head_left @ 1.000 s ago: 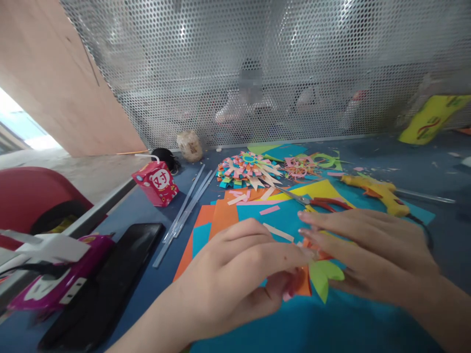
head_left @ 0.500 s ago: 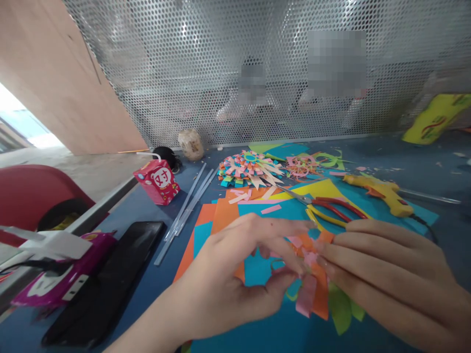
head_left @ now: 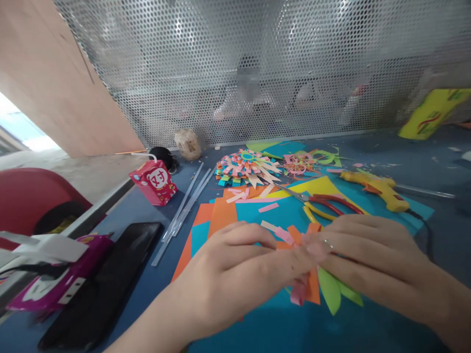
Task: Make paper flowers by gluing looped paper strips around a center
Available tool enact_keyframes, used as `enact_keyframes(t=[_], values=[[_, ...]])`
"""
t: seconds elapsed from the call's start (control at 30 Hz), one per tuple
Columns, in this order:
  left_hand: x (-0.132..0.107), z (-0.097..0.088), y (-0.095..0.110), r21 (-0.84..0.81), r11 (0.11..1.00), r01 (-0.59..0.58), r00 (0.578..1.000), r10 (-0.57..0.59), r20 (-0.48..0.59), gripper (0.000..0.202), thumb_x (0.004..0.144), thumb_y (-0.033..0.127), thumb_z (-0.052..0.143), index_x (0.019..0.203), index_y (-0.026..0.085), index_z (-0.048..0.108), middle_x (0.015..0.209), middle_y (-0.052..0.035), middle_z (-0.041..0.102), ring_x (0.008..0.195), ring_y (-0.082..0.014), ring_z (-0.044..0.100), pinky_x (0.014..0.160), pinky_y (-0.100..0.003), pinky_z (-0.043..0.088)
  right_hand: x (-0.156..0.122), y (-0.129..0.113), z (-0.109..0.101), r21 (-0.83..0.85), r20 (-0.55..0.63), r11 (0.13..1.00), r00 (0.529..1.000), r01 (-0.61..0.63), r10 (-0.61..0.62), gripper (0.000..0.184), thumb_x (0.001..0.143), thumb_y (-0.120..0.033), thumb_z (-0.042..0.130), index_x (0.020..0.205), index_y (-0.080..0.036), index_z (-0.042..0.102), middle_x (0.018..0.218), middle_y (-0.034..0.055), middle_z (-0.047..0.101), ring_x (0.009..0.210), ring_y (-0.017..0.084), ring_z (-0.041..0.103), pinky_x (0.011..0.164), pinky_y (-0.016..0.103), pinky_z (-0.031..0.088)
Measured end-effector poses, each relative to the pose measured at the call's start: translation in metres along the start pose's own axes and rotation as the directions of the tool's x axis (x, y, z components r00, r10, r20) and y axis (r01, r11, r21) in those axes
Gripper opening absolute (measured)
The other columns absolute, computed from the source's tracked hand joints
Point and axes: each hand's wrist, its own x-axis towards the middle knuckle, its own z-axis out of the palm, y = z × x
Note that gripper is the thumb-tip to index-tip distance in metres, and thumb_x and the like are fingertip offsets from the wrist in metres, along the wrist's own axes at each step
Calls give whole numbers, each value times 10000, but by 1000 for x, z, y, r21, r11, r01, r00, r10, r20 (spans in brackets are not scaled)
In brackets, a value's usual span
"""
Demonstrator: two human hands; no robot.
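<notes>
My left hand (head_left: pixel 235 279) and my right hand (head_left: pixel 386 269) meet over a small flower of orange and pink paper strips (head_left: pixel 314 284). The left fingers are closed on its strips, the forefinger stretched across the top to the right fingertips. From the other side, my right fingers press together on the flower, a ring showing on one of them. Light green paper leaves (head_left: pixel 330 290) stick out below the right hand. Most of the flower's centre is hidden by my fingers. Blue and orange paper sheets (head_left: pixel 272 215) lie underneath.
Behind my hands lie scissors (head_left: pixel 327 202) with red and yellow handles, a yellow glue gun (head_left: pixel 386 191) and fringed paper flowers (head_left: pixel 245 166). On the left are clear glue sticks (head_left: pixel 184 213), a red drink carton (head_left: pixel 156 182) and a black phone (head_left: pixel 106 279). A perforated metal screen (head_left: pixel 206 63) borders the table.
My left hand has turned over, its forefinger swinging across the flower to the right fingertips. My right hand has shifted slightly left and still grips the flower.
</notes>
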Motion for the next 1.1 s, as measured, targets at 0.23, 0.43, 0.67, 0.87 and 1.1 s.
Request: enact_keyframes(t=[0.23, 0.43, 0.67, 0.87, 1.1], values=[[1, 1, 1, 188, 978, -87, 995, 94, -26, 452, 690, -5, 624, 1125, 61, 521, 849, -59, 699, 760, -143, 582, 677, -249, 529, 1, 3, 2, 29, 39, 1000, 999, 3, -5, 229, 851, -115, 343, 946, -167, 545, 847, 56, 678, 745, 160, 623, 586, 307, 489], [7, -3, 4, 238, 961, -141, 989, 147, -9, 259, 733, 34, 588, 990, 62, 584, 862, -70, 708, 786, -150, 615, 709, -245, 542, 1, 2, 3, 22, 25, 1000, 1000, -10, 9, 233, 865, -122, 324, 952, -180, 532, 864, 57, 685, 740, 154, 625, 579, 298, 487], [1, 1, 6, 154, 988, -24, 1000, 20, 22, 475, 752, 9, 530, 1209, 101, 439, 851, -51, 691, 761, -150, 612, 684, -275, 541, 1, -1, 5, 69, 30, 997, 999, -38, 36, 186, 850, -116, 375, 898, -174, 546, 836, 41, 681, 665, 145, 590, 544, 294, 449], [2, 7, 3, 41, 997, 61, 998, -61, -16, 576, 738, 13, 574, 1267, 102, 366, 764, -28, 675, 691, -120, 594, 703, -246, 519, 7, -2, 3, 149, 80, 986, 995, -79, 67, 176, 782, -99, 447, 684, -214, 536, 759, -16, 650, 612, 101, 565, 512, 247, 427], [4, 6, 4, -87, 980, 178, 982, -183, -48, 594, 753, 19, 523, 1293, 189, 344, 772, -17, 667, 715, -125, 625, 732, -272, 522, 9, -4, 0, 63, 74, 996, 995, -68, 63, 178, 784, -94, 451, 682, -213, 536, 755, -11, 666, 607, 100, 589, 513, 246, 458]])
